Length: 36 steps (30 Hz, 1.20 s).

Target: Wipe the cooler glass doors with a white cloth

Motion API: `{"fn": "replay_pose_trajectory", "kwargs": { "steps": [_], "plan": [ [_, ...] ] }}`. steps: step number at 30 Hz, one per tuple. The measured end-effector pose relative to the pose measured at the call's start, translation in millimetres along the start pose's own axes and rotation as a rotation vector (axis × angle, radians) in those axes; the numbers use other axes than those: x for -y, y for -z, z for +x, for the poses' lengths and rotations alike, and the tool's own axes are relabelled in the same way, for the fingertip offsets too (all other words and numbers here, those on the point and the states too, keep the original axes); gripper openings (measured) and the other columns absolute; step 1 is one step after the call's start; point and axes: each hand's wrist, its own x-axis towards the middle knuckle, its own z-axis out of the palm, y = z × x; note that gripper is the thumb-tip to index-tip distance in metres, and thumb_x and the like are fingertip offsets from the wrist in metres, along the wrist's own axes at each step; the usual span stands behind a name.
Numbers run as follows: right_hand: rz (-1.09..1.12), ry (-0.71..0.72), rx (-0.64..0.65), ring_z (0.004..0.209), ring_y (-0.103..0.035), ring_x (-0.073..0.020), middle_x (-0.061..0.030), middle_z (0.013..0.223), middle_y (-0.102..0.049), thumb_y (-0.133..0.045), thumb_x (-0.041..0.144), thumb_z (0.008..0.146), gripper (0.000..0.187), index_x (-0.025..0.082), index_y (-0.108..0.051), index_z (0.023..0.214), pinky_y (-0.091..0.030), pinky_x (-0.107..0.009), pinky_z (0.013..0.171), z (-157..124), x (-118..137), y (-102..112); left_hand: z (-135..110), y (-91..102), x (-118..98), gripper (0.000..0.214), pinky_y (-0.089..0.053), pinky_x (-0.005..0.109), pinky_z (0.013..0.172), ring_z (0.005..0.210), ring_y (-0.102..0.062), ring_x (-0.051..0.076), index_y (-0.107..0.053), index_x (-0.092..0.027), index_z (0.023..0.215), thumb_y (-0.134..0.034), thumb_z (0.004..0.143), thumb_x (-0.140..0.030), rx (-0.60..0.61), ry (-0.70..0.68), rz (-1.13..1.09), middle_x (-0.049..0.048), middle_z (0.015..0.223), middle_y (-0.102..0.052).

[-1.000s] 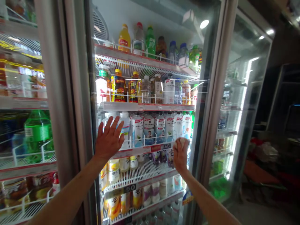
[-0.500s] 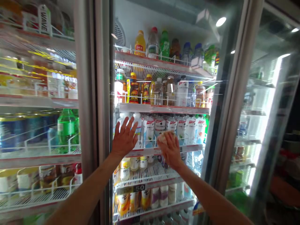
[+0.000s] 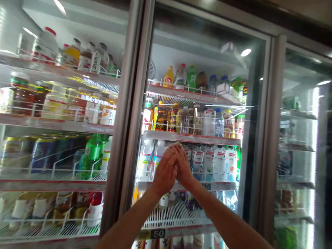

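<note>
Middle top shelf point(image 3: 190, 94): orange bottle point(image 3: 168, 77) toward left end, green bottle point(image 3: 191, 79) near centre. Shelf below point(image 3: 194, 138): two dark, yellow-capped bottles point(image 3: 160, 119) near left end. Next shelf down point(image 3: 220, 186): white-labelled bottles point(image 3: 230, 162) in row along right end.

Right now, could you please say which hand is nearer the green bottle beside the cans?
Left: the left hand is right of the green bottle, across the door frame; the right hand is farther right.

A white vertical light strip point(image 3: 315, 121) glares to my right; a round white reflection point(image 3: 246, 52) spots the clear glass door point(image 3: 178, 52) before me; the upper-right corner is dim; a brown, white-capped plastic bottle point(image 3: 19, 95) at far left blurs.
</note>
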Motion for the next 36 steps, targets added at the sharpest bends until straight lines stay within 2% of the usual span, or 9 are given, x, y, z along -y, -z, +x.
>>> {"fn": "replay_pose_trajectory", "kwargs": {
  "steps": [6, 12, 18, 22, 26, 29, 32, 34, 36],
  "plan": [
    [-0.136, 0.035, 0.036, 0.139, -0.019, -0.0271, -0.0123, 0.151, -0.022, -0.038, 0.034, 0.087, 0.065, 0.023, -0.012, 0.146, -0.019, -0.055, 0.11, -3.6, -55.1, 38.1, 2.2, -28.1, -15.9, 0.044, -0.037, 0.045, 0.106, 0.136, -0.027, 0.024, -0.04, -0.011, 0.13, -0.043, 0.087, -0.021, 0.029, -0.036, 0.07, 0.0182, 0.137, -0.043],
    [-0.529, -0.404, -0.218, 0.139, -0.019, -0.0314, -0.0168, 0.149, -0.026, -0.031, 0.037, 0.092, 0.056, 0.019, -0.023, 0.144, -0.022, -0.058, 0.104, 10.0, -124.3, 53.3, 32.8, -10.5, 34.4, 0.034, -0.038, 0.044, 0.104, 0.133, -0.034, 0.024, -0.053, -0.018, 0.118, -0.048, 0.085, -0.024, 0.151, -0.223, 0.231, 0.0118, 0.135, -0.048],
    [-0.568, -0.384, -0.172, 0.139, -0.018, -0.0299, -0.0169, 0.149, -0.025, -0.029, 0.038, 0.092, 0.056, 0.016, -0.026, 0.143, -0.022, -0.055, 0.105, 8.9, -118.3, 45.7, 85.6, 4.0, 69.6, 0.044, -0.025, 0.049, 0.11, 0.139, -0.018, 0.025, -0.042, -0.017, 0.131, -0.039, 0.087, -0.017, -0.135, 0.034, 0.392, 0.01, 0.143, -0.039],
    [-0.568, -0.374, -0.192, 0.139, -0.019, -0.0285, -0.0162, 0.148, -0.027, -0.029, 0.036, 0.092, 0.054, 0.016, -0.028, 0.143, -0.022, -0.053, 0.106, 7.9, -118.9, 47.0, 71.2, -23.0, 29.2, 0.04, -0.023, 0.046, 0.112, 0.138, -0.023, 0.025, -0.05, -0.02, 0.125, -0.044, 0.086, -0.027, 0.118, -0.275, 0.286, 0.0034, 0.139, -0.045],
    [-0.551, -0.365, -0.205, 0.139, -0.02, -0.0283, -0.015, 0.148, -0.028, -0.032, 0.035, 0.092, 0.054, 0.018, -0.028, 0.143, -0.021, -0.053, 0.106, 7.2, -120.2, 47.1, 56.3, -38.7, 6.3, 0.059, -0.023, 0.049, 0.111, 0.137, -0.023, 0.031, -0.049, -0.016, 0.126, -0.046, 0.082, -0.055, 0.252, -0.351, 0.233, 0.0077, 0.143, -0.039],
    [-0.545, -0.343, -0.229, 0.138, -0.021, -0.0286, -0.0147, 0.148, -0.029, -0.032, 0.034, 0.091, 0.054, 0.019, -0.028, 0.143, -0.022, -0.053, 0.106, 6.7, -120.2, 46.4, 87.6, -22.5, 34.7, 0.044, -0.027, 0.049, 0.109, 0.134, -0.03, 0.029, -0.051, -0.018, 0.124, -0.042, 0.088, -0.041, 0.154, -0.311, 0.33, 0.0071, 0.139, -0.045],
    [-0.549, -0.326, -0.251, 0.138, -0.023, -0.0284, -0.0145, 0.148, -0.03, -0.032, 0.033, 0.092, 0.053, 0.019, -0.028, 0.143, -0.023, -0.053, 0.106, 7.3, -120.0, 45.9, 134.3, 1.6, 71.5, 0.036, -0.03, 0.052, 0.107, 0.133, -0.031, 0.03, -0.053, -0.017, 0.122, -0.039, 0.089, -0.023, -0.048, -0.043, 0.443, 0.0086, 0.139, -0.045],
    [-0.549, -0.33, -0.253, 0.138, -0.023, -0.0283, -0.0144, 0.147, -0.03, -0.032, 0.033, 0.091, 0.053, 0.019, -0.028, 0.143, -0.024, -0.053, 0.105, 8.1, -119.7, 45.9, 149.8, 5.7, 78.5, 0.035, -0.029, 0.054, 0.107, 0.134, -0.03, 0.03, -0.056, -0.02, 0.119, -0.038, 0.089, -0.021, -0.095, 0.013, 0.432, 0.0068, 0.137, -0.047],
    [-0.543, -0.333, -0.251, 0.138, -0.023, -0.0284, -0.0144, 0.147, -0.03, -0.032, 0.033, 0.091, 0.053, 0.019, -0.028, 0.143, -0.024, -0.052, 0.105, 8.9, -119.0, 45.9, 144.4, -3.9, 66.6, 0.032, -0.028, 0.053, 0.108, 0.134, -0.029, 0.029, -0.059, -0.021, 0.114, -0.039, 0.088, -0.022, -0.046, -0.099, 0.364, 0.0051, 0.134, -0.05]
  ]
}}
